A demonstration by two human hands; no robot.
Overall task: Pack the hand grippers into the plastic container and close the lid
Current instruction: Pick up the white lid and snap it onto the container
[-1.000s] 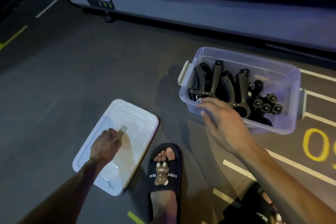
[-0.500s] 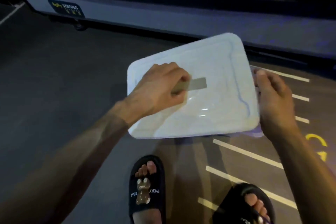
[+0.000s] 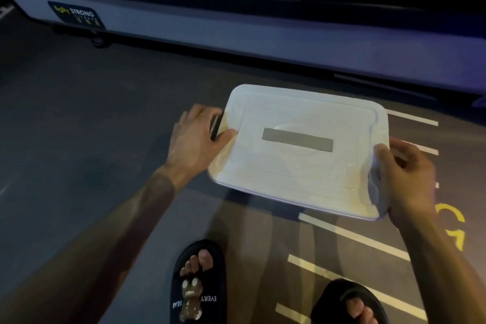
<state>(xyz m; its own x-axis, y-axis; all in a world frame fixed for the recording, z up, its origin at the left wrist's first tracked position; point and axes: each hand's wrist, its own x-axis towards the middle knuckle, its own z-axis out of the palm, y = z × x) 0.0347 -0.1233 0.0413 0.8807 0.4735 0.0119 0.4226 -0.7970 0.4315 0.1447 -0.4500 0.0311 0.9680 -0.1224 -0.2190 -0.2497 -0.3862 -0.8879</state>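
The white plastic lid [image 3: 297, 163] with a grey strip in its middle lies flat on top of the container, which it hides together with the hand grippers inside. My left hand [image 3: 197, 137] grips the lid's left end, thumb on top and fingers curled over the edge by the dark latch. My right hand [image 3: 405, 176] grips the right end, thumb on the lid and fingers wrapped round the side latch [image 3: 376, 187].
The box sits on a dark floor with white lines [image 3: 349, 237] and yellow markings [image 3: 452, 229]. A long pale machine base [image 3: 236, 31] with a caster runs along the back. My two feet in black slippers [image 3: 197, 284] stand just in front.
My left hand lifted the lid off the floor at left and carried it right onto the container. Both hands have since shifted to grip the lid's two ends.
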